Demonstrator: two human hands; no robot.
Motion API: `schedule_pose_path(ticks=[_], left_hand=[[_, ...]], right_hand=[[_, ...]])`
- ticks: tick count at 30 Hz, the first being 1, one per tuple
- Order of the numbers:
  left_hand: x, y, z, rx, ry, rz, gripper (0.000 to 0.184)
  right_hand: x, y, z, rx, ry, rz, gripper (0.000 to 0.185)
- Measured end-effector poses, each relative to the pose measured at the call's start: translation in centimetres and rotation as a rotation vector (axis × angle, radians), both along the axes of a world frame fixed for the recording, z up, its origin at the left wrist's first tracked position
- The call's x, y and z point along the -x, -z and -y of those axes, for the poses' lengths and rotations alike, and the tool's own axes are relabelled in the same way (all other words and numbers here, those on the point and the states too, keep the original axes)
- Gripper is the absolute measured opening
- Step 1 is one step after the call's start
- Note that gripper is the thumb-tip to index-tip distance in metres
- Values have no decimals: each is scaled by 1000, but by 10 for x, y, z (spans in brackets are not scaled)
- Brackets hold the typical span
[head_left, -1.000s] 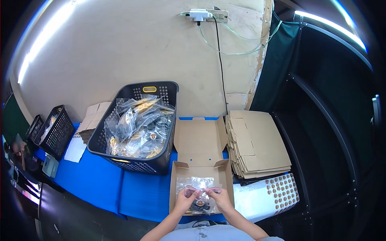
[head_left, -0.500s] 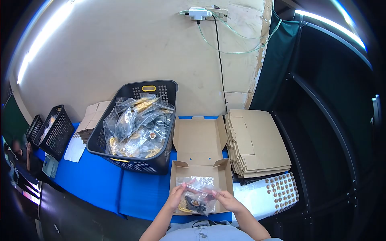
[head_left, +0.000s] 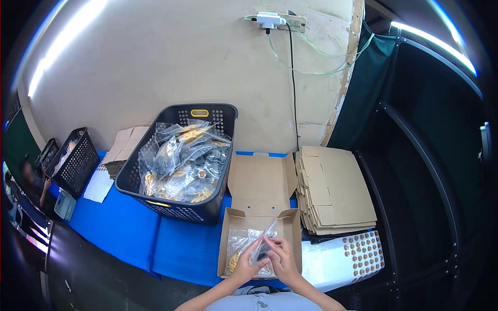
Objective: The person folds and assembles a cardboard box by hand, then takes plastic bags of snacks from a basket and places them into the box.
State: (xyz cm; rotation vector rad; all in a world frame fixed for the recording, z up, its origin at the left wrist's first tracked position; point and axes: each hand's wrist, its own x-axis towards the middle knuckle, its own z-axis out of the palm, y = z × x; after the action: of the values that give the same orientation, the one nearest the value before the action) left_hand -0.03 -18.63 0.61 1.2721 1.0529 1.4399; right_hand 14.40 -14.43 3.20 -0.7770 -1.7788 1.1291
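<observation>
pinching a tilted clear bag [head_left: 259,251] narrowly between left hand [head_left: 247,267] and right hand [head_left: 283,262] above the open box [head_left: 261,181], they might drop it askew onto the bagged yellow pieces [head_left: 233,262] if its slick plastic slips.

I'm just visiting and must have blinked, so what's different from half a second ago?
The left hand and right hand, apart before, have moved together. The clear plastic bag, earlier stretched sideways between them, now tilts upward; no clear letting go shows. The open box, black basket and cardboard stack stayed put.
</observation>
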Motion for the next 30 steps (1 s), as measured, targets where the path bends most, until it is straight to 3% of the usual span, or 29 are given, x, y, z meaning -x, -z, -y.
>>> schedule_pose_path(ticks=[2, 3, 7, 9, 12, 13, 17, 19, 22, 26, 28, 30], left_hand=[[1, 0, 3, 109, 16, 88, 53], [1, 1, 4, 122, -10, 44, 46], [4, -11, 4, 181, -53, 28, 32], [13, 21, 3, 242, -16, 1, 33], [22, 24, 2, 273, 28, -83, 37], [24, 21, 3, 253, 47, -142, 41], [30, 41, 2, 232, 43, -75, 47], [30, 16, 3, 251, 96, 178, 51], [43, 48, -2, 324, 116, 297, 50], [56, 52, -16, 384, 132, 214, 47], [51, 12, -28, 255, -187, 217, 44], [50, 10, -29, 290, -200, 217, 37]], right_hand=[[-1, 3, -1, -138, 270, 288, 43], [5, -14, 1, -48, 413, 243, 44], [5, 4, -18, 52, 512, 51, 43], [-9, 40, -27, 589, 56, -277, 35], [-14, 47, -30, 752, 25, -280, 23], [-13, 42, -30, 742, 6, -287, 15], [-21, 45, -35, 805, -23, -265, 13], [-26, 46, -38, 788, -80, -166, 21], [-33, 34, -39, 776, -191, -176, 30], [-37, 10, -43, 740, -226, -182, 35], [-34, -1, -43, 656, -42, -265, 40], [-28, -4, -38, 632, 21, -269, 42]])
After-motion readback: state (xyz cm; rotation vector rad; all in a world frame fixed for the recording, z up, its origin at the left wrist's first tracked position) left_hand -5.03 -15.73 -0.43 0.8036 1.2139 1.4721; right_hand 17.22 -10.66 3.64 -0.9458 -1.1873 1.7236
